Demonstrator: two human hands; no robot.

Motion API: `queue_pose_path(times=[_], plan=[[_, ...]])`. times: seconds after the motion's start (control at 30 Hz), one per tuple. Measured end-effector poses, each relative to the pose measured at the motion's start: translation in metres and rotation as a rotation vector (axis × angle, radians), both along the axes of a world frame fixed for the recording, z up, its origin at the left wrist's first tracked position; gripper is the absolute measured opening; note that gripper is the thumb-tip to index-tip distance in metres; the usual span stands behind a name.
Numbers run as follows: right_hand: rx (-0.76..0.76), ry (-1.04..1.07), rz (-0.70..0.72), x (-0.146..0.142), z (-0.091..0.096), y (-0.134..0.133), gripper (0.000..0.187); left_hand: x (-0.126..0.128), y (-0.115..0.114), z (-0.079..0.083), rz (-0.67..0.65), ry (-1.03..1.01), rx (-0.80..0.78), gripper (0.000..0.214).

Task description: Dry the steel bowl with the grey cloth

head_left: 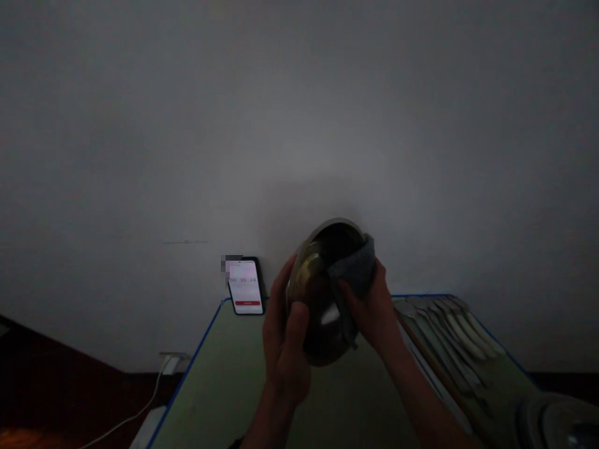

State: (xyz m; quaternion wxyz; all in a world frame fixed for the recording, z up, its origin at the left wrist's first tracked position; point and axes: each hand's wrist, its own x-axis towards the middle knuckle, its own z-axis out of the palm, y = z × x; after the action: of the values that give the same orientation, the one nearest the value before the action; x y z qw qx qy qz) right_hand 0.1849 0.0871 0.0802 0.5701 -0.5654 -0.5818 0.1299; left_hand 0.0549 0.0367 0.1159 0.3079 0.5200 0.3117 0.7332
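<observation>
Dim wall [299, 125] behind, bowl [309, 274] clamped in the left hand [286, 349], tilted above the table [210, 380], cloth [358, 268] pinched over the bowl's rim by the right hand [377, 312], phone [247, 288] propped against the wall, utensils [452, 337] laid at right.

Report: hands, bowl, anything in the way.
Left hand gripping metal bowl; right hand holding cloth against its rim. Bowl tilted, raised above table. Phone and utensils apart from bowl; no obstruction visible.

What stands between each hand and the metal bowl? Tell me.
A grey cloth lies between the right hand and the metal bowl, at the rim on that side. Nothing visible stands between the left hand and the bowl.
</observation>
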Motion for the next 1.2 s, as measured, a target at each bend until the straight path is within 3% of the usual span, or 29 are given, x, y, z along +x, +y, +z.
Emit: queue_pose_path(times=[0.13,0.3,0.37,0.5,0.63,0.73,0.83,0.93,1.0,1.07,1.13,1.2], plan=[[-0.159,-0.020,0.013,0.032,0.006,0.006,0.040,-0.011,0.001,0.005,-0.207,0.201,-0.178,0.038],[-0.082,-0.353,0.199,0.036,0.021,-0.005,0.012,-0.025,0.004,0.007,-0.494,0.400,-0.419,0.035],[-0.021,-0.501,0.273,0.025,0.027,-0.012,0.011,-0.029,0.004,0.005,-0.530,0.465,-0.478,0.035],[0.103,-0.572,0.260,0.014,0.028,-0.016,0.018,-0.032,0.002,0.008,-0.489,0.456,-0.480,0.034],[0.098,-0.291,0.081,0.017,0.016,-0.004,0.011,-0.033,0.001,0.019,-0.464,0.324,-0.354,0.036],[0.019,-0.026,0.006,0.009,0.005,0.004,0.018,-0.028,0.002,0.019,-0.281,0.224,-0.216,0.041],[-0.100,0.177,0.092,-0.007,-0.004,0.008,0.030,-0.020,0.005,0.010,-0.013,0.115,-0.022,0.041],[-0.219,0.228,0.198,-0.008,-0.006,0.010,0.036,-0.020,0.010,0.004,0.107,0.075,0.026,0.041],[-0.226,0.143,0.213,0.004,-0.002,0.009,0.035,-0.030,0.011,0.007,0.017,0.134,-0.086,0.048],[-0.202,-0.009,0.193,0.020,0.005,0.005,0.029,-0.044,0.010,0.013,-0.266,0.186,-0.265,0.059],[-0.178,-0.201,0.228,0.030,0.015,0.000,0.015,-0.055,0.007,0.018,-0.575,0.273,-0.411,0.057],[-0.121,-0.385,0.313,0.031,0.024,-0.006,0.008,-0.059,0.004,0.019,-0.690,0.470,-0.546,0.051]])
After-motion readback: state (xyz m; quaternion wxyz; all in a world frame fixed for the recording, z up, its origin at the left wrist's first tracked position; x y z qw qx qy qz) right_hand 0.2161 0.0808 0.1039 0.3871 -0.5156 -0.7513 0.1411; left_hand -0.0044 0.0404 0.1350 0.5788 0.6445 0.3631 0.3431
